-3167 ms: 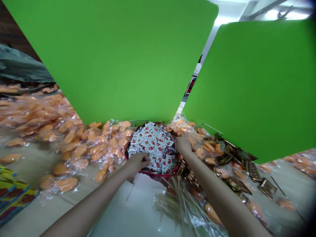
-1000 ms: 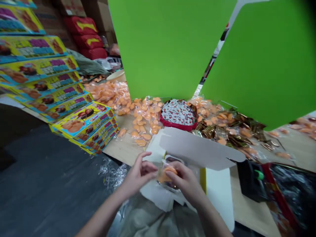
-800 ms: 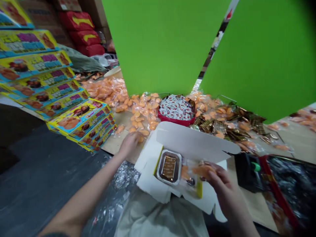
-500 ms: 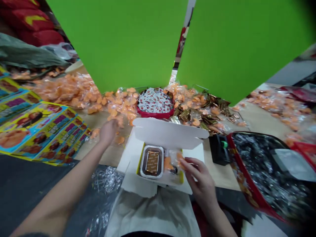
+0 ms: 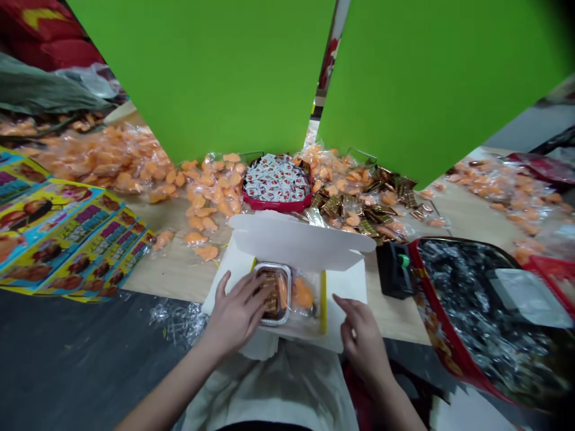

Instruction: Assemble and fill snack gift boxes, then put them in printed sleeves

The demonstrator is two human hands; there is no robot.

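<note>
An open white carton with yellow inner edges lies in front of me. Its left side holds a foil tray with a brown, gold-printed packet and an orange piece on top. Beside the tray, in the same carton, sits a clear-wrapped orange piece with something dark under it. My left hand is over the tray's left part, fingers stretched out and covering some of the packet. At the carton's right flap is my right hand, its index finger extended, the others loosely curled, nothing visible in it.
A red tub of white sachets stands behind the carton, between wrapped orange pieces and gold-brown packets. Printed cartons are at left. On the right are a black tape dispenser and a red-rimmed bin of clear-wrapped items.
My left hand has come from the orange pile to the foil tray, where an orange piece now shows. My right hand has let go of the wrapped orange piece and moved slightly right.
</note>
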